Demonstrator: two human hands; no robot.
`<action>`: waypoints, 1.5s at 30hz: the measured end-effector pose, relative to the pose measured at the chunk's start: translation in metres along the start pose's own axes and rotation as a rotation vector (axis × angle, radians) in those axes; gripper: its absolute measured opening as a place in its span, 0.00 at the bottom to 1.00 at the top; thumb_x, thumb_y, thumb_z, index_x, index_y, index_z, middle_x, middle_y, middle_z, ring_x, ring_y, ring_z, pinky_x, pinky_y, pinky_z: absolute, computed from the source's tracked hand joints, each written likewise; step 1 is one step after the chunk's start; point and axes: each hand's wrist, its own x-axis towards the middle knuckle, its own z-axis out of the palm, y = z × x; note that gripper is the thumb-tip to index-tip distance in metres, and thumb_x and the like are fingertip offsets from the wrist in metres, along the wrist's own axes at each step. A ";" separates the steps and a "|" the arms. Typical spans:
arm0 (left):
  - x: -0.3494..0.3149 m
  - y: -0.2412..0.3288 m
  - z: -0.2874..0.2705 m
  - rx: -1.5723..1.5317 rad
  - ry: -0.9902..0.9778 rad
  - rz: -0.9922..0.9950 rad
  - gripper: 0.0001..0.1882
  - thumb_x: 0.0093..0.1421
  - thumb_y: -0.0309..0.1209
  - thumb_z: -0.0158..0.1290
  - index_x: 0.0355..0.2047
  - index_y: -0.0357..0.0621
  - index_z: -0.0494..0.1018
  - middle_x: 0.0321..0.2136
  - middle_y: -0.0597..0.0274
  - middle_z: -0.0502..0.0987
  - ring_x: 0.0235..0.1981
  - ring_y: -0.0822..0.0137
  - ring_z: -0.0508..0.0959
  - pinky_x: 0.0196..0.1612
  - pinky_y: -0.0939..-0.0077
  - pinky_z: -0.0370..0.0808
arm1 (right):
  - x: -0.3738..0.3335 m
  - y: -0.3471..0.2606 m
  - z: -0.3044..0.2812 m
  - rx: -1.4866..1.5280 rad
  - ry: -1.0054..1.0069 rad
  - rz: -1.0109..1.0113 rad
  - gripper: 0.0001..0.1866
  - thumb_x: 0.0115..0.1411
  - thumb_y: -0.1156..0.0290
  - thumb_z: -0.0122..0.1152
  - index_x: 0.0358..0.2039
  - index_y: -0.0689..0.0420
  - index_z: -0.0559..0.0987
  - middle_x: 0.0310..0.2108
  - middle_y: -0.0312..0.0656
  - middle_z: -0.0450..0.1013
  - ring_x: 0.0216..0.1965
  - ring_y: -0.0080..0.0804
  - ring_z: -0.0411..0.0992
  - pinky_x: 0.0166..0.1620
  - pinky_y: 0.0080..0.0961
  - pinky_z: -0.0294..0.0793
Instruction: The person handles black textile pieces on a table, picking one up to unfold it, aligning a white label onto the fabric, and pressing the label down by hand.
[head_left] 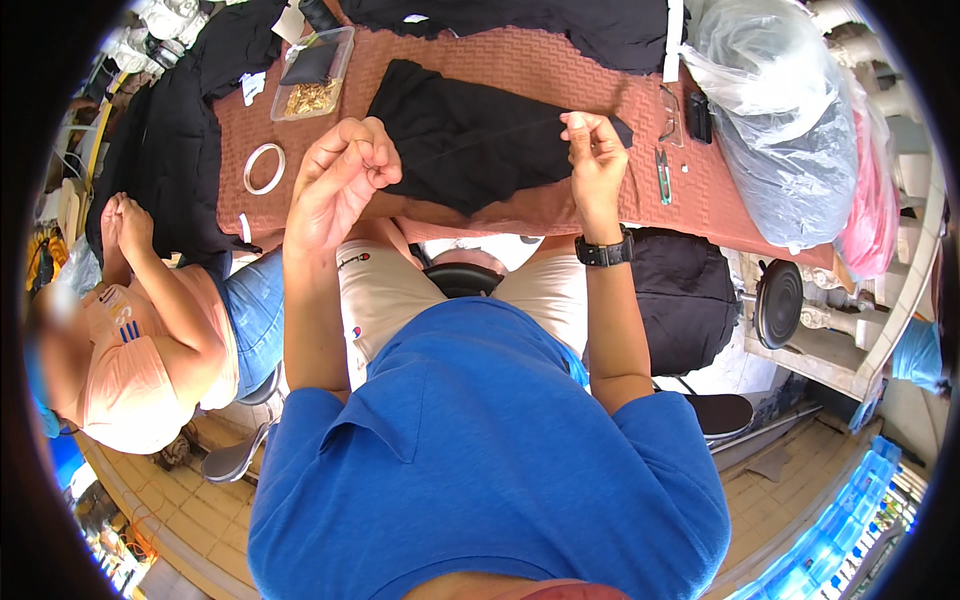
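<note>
Both my hands are raised above a folded black cloth [460, 140] lying on the brown textured table cover. My left hand [345, 175] is closed in a pinch by the cloth's left side, thumb against fingertips. Over the cloth's right end my right hand [597, 160] also pinches, with a black watch [604, 248] on its wrist. A faint thin line, like thread, seems to cross in front of the cloth toward my right fingertips. Whatever either pinch holds is too small to make out.
An open clear box [318, 75] holds small gold pieces and a black pad. Nearby lies a white ring [264, 169]. Green-handled thread snips [663, 176], eyeglasses [669, 113] and a black case [698, 118] lie right, before large plastic bags [775, 120]. A co-worker [160, 340] sits left.
</note>
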 end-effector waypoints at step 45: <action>-0.006 -0.044 0.005 1.010 0.287 -0.035 0.11 0.58 0.23 0.63 0.42 0.40 0.82 0.24 0.74 0.68 0.27 0.82 0.65 0.30 0.87 0.62 | -0.038 -0.033 0.059 0.405 -0.516 0.496 0.09 0.62 0.76 0.65 0.43 0.62 0.81 0.35 0.36 0.77 0.35 0.18 0.72 0.38 0.16 0.72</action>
